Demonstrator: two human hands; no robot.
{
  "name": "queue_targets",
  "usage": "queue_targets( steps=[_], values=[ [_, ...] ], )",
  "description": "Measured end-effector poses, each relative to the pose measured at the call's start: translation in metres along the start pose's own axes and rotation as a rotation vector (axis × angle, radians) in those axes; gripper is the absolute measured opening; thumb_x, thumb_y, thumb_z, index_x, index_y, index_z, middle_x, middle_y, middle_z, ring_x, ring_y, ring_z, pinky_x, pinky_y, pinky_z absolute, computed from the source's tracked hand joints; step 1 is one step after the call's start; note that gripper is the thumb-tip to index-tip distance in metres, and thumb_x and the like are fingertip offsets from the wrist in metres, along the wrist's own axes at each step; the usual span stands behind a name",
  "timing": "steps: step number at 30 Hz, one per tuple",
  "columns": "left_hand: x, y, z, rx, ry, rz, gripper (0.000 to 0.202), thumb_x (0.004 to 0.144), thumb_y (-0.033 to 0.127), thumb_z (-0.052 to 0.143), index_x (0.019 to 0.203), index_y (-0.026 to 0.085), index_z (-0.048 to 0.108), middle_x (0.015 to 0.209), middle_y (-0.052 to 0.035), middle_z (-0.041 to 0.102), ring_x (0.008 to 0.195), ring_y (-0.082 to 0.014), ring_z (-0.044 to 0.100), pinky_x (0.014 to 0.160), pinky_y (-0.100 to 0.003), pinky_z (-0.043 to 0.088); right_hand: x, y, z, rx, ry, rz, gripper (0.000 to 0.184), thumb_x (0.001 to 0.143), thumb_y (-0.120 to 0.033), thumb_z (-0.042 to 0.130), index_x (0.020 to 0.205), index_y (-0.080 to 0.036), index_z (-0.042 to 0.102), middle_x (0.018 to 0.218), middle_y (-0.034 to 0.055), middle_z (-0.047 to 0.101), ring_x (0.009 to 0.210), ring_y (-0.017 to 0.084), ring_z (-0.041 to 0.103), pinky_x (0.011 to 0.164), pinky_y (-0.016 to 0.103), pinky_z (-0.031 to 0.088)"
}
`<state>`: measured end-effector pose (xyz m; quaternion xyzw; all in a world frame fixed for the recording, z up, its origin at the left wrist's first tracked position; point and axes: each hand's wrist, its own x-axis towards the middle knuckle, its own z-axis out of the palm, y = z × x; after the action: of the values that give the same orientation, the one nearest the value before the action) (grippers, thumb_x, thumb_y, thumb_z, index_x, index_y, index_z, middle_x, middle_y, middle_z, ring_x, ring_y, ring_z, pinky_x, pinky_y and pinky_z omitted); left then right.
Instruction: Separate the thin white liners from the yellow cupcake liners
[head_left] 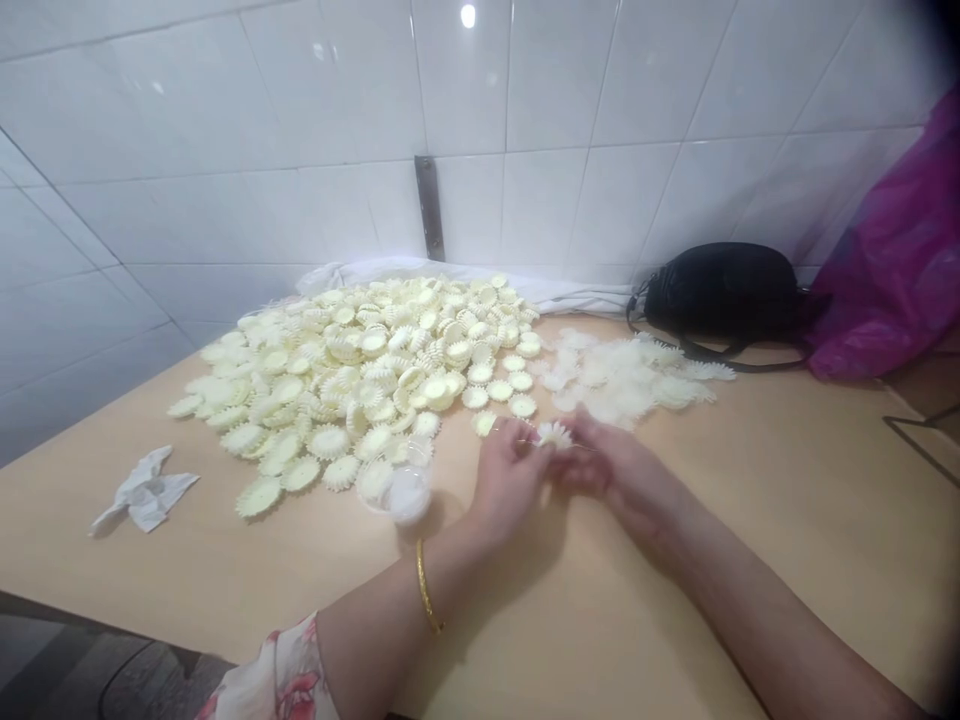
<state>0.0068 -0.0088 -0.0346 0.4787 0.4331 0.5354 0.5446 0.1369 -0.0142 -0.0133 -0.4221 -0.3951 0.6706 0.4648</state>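
Note:
A small white flower-shaped piece with a toothed edge is held up between my two hands, above the table. My left hand is closed, its thumb and fingers pinching the piece from the left. From the right, my right hand closes around the other side of it, with its fingertips partly hidden. A thin, pale strand, like thread or fine wire, shows on both sides of the piece. Just beyond my hands lie pale yellow scalloped discs and a heap of thin, whitish, translucent petal pieces.
A large pile of pale yellow scalloped discs covers the back left. Near my left wrist stands a clear plastic cup. Crumpled tissue lies far left. A black bag and a magenta plastic bag are against the tiled wall.

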Motion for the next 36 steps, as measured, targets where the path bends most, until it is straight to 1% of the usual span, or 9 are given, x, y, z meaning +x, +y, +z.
queue_targets(
  steps=[4, 9, 13, 18, 21, 23, 27, 31, 36],
  values=[
    [-0.001, 0.005, 0.001, 0.097, 0.034, 0.037, 0.017, 0.066, 0.024, 0.065, 0.063, 0.018, 0.049, 0.062, 0.0005, 0.050, 0.060, -0.0118, 0.048, 0.054, -0.024, 0.036, 0.000, 0.002, -0.003, -0.260, -0.004, -0.165, 0.030, 0.069, -0.045, 0.067, 0.074, -0.015, 0.065, 0.072, 0.0031, 0.062, 0.070, 0.016, 0.056, 0.064, 0.027, 0.044],
    [-0.001, 0.008, 0.000, 0.053, 0.084, 0.042, 0.016, 0.066, 0.026, 0.066, 0.068, 0.018, 0.052, 0.067, 0.0006, 0.051, 0.060, -0.0101, 0.048, 0.056, -0.023, 0.039, -0.002, -0.004, -0.003, -0.532, 0.239, -0.373, 0.029, 0.073, -0.042, 0.061, 0.061, -0.017, 0.058, 0.057, -0.0017, 0.051, 0.057, 0.012, 0.046, 0.056, 0.026, 0.037],
    [-0.002, 0.011, 0.002, 0.028, -0.055, -0.091, 0.038, 0.076, 0.048, 0.052, 0.058, 0.014, 0.052, 0.055, -0.0008, 0.048, 0.051, -0.0091, 0.044, 0.051, -0.023, 0.035, 0.000, -0.001, -0.005, -0.789, 0.368, -0.626, 0.024, 0.077, -0.034, 0.057, 0.059, -0.018, 0.054, 0.059, -0.0010, 0.050, 0.058, 0.013, 0.047, 0.058, 0.027, 0.039],
    [-0.001, 0.013, 0.004, -0.273, -0.111, -0.358, 0.040, 0.074, 0.053, 0.053, 0.066, 0.013, 0.054, 0.056, -0.0020, 0.050, 0.049, -0.0096, 0.046, 0.049, -0.023, 0.034, -0.002, 0.005, -0.003, -1.078, 0.143, -0.840, 0.014, 0.081, -0.022, 0.051, 0.078, -0.021, 0.065, 0.090, 0.0060, 0.058, 0.084, 0.020, 0.054, 0.076, 0.035, 0.043],
    [0.003, 0.008, 0.000, -0.253, -0.009, -0.321, 0.020, 0.069, 0.030, 0.065, 0.065, 0.013, 0.054, 0.056, -0.0007, 0.051, 0.049, -0.0082, 0.045, 0.050, -0.022, 0.033, -0.003, 0.003, -0.003, -1.031, 0.036, -0.799, 0.016, 0.081, -0.024, 0.051, 0.086, -0.022, 0.066, 0.096, 0.0070, 0.059, 0.091, 0.022, 0.055, 0.079, 0.036, 0.044],
    [0.005, 0.005, -0.003, -0.174, 0.010, -0.287, 0.015, 0.068, 0.023, 0.063, 0.063, 0.014, 0.054, 0.054, -0.0012, 0.051, 0.049, -0.0089, 0.046, 0.050, -0.023, 0.033, -0.002, 0.000, -0.005, -0.877, 0.096, -0.747, 0.017, 0.082, -0.029, 0.050, 0.083, -0.020, 0.065, 0.092, 0.0065, 0.061, 0.088, 0.021, 0.057, 0.076, 0.033, 0.045],
    [0.006, 0.002, -0.005, -0.037, -0.034, -0.172, 0.016, 0.071, 0.024, 0.059, 0.060, 0.015, 0.054, 0.052, -0.0015, 0.051, 0.048, -0.0093, 0.045, 0.052, -0.024, 0.034, 0.004, -0.002, -0.009, -0.633, 0.222, -0.478, 0.027, 0.081, -0.043, 0.052, 0.082, -0.019, 0.065, 0.075, 0.0033, 0.061, 0.072, 0.018, 0.057, 0.068, 0.032, 0.044],
    [0.002, 0.004, -0.003, -0.011, -0.085, -0.111, 0.020, 0.070, 0.028, 0.062, 0.057, 0.015, 0.054, 0.050, -0.0005, 0.049, 0.047, -0.0092, 0.043, 0.049, -0.024, 0.033, 0.004, 0.001, -0.006, -0.373, -0.046, -0.216, 0.030, 0.077, -0.047, 0.057, 0.075, -0.018, 0.065, 0.064, 0.0013, 0.060, 0.063, 0.016, 0.056, 0.066, 0.031, 0.045],
    [0.001, 0.001, -0.004, 0.038, -0.049, -0.070, 0.029, 0.068, 0.036, 0.065, 0.054, 0.015, 0.050, 0.046, 0.0015, 0.047, 0.044, -0.0077, 0.041, 0.048, -0.023, 0.032, 0.002, 0.006, 0.000, -0.177, -0.091, -0.150, 0.027, 0.072, -0.043, 0.065, 0.069, -0.017, 0.064, 0.065, 0.0019, 0.062, 0.068, 0.016, 0.058, 0.071, 0.031, 0.045]
  ],
)
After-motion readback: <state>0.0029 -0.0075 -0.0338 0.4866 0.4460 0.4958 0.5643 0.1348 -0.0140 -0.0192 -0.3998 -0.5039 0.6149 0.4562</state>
